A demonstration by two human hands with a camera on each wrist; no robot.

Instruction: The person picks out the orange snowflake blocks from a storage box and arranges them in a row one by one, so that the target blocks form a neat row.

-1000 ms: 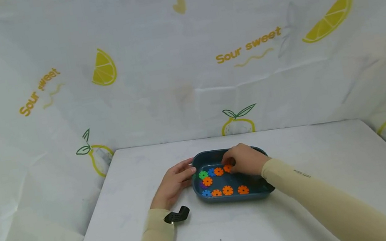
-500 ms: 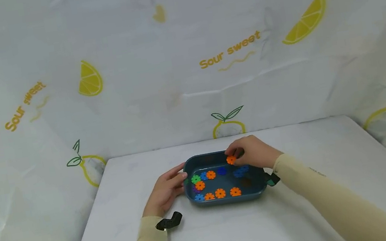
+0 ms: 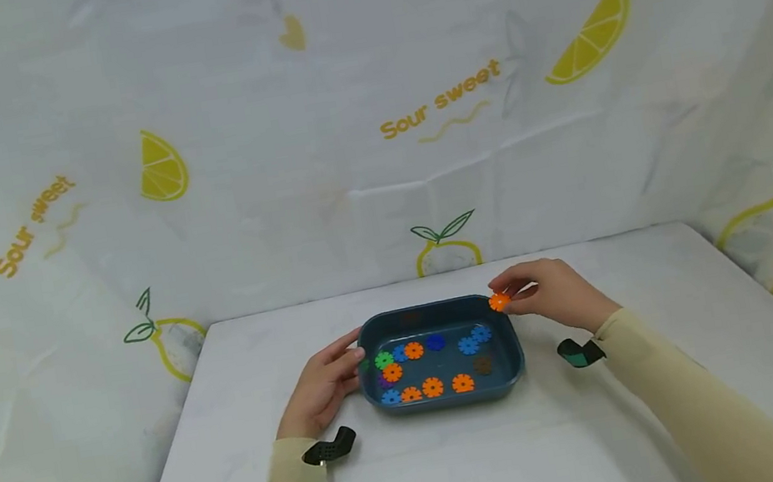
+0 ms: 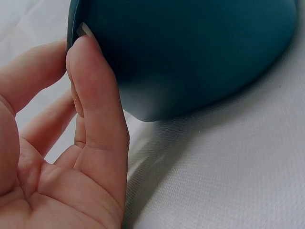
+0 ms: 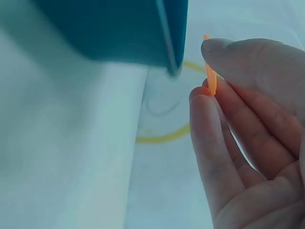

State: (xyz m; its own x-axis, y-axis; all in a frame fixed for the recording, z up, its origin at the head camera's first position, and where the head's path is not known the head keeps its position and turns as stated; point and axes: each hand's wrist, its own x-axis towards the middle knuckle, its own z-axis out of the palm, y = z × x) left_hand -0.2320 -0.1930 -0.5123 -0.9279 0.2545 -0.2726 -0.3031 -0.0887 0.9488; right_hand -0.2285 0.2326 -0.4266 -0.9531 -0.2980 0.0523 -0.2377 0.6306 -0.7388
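Observation:
A dark blue-green oval-cornered tray (image 3: 450, 401) sits on the white table. My left hand (image 3: 319, 391) holds its left end, the thumb (image 4: 95, 90) over the rim and the other fingers outside the wall. At the tray's far right corner, my right hand (image 3: 554, 294) pinches an orange notched plastic disc (image 3: 499, 302) between thumb and fingertips. In the right wrist view that disc (image 5: 210, 78) is seen edge-on, beside the tray's outer wall (image 5: 133, 38). Inside the tray lie several similar discs: orange ones (image 3: 432, 387), blue ones (image 3: 468, 345), a green one (image 3: 383, 360) and a brown one (image 3: 483, 365).
White cloth printed with lemons (image 3: 448, 256) rises behind the table (image 3: 408, 473) and along its sides. A dark strap (image 3: 330, 447) shows at my left wrist, another strap (image 3: 581, 352) at my right. Table surface extends around the tray.
My right hand has lifted the orange disc up out of the tray and carried it right, past the far right rim. My left hand keeps its hold on the tray's left end.

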